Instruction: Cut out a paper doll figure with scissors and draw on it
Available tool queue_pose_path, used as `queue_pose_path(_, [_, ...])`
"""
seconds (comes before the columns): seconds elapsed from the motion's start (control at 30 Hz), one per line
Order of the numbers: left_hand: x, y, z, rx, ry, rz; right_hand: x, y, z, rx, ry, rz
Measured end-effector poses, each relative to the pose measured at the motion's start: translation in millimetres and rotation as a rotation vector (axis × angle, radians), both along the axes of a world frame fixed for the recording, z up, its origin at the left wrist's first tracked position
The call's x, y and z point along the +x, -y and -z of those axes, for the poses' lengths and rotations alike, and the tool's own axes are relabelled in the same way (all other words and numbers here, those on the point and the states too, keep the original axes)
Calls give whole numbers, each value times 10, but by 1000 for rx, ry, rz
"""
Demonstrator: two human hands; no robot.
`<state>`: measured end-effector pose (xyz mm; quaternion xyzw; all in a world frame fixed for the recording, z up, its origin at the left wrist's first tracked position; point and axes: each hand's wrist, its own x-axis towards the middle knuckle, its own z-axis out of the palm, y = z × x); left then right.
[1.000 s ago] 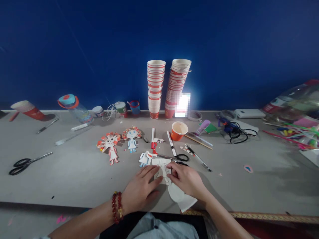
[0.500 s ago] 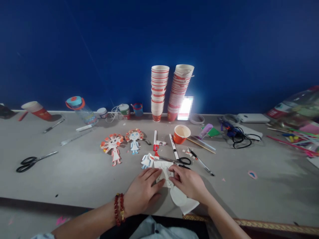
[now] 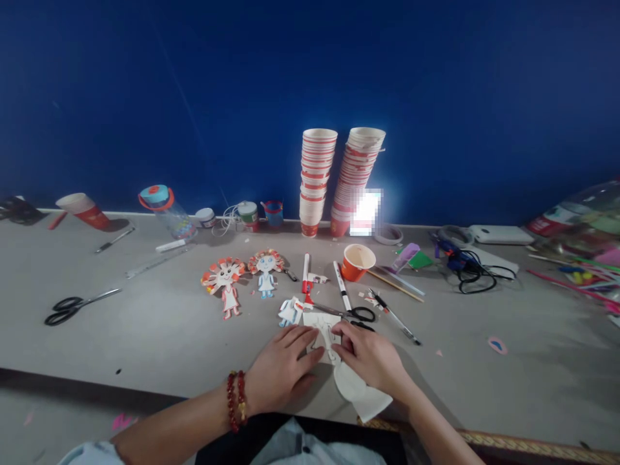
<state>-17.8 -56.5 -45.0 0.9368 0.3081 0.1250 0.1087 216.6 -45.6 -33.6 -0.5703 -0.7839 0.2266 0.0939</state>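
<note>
A small piece of white paper (image 3: 323, 336) with an outlined figure drawn on it lies between my two hands at the table's front. My left hand (image 3: 283, 363) rests flat, fingers stretched, with the fingertips on the paper's left side. On the right edge, my right hand (image 3: 371, 356) has its fingers curled, thumb and index finger on the paper. A curved white paper scrap (image 3: 356, 391) lies below my right wrist. Just beyond the paper are black-handled scissors (image 3: 361, 314) and a cut-out blue-edged dress (image 3: 289, 311). Two finished-looking paper dolls (image 3: 230, 300) lie further left.
Two tall stacks of paper cups (image 3: 317, 184) stand against the blue wall, beside a blurred bright screen (image 3: 367, 213). An orange paper cup (image 3: 357, 263), markers (image 3: 343, 286) and a pen (image 3: 394, 316) lie ahead. More scissors (image 3: 68, 310) lie left; cables (image 3: 477, 274) lie right.
The whole view has shifted slightly, so things appear a little further right. Both hands keep nearly the same place on the paper.
</note>
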Motion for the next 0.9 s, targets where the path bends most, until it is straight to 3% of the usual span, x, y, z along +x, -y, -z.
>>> queue_pose_path(0.9, [-26, 12, -38, -36, 62, -53, -55, -63, -42, -26, 17, 70])
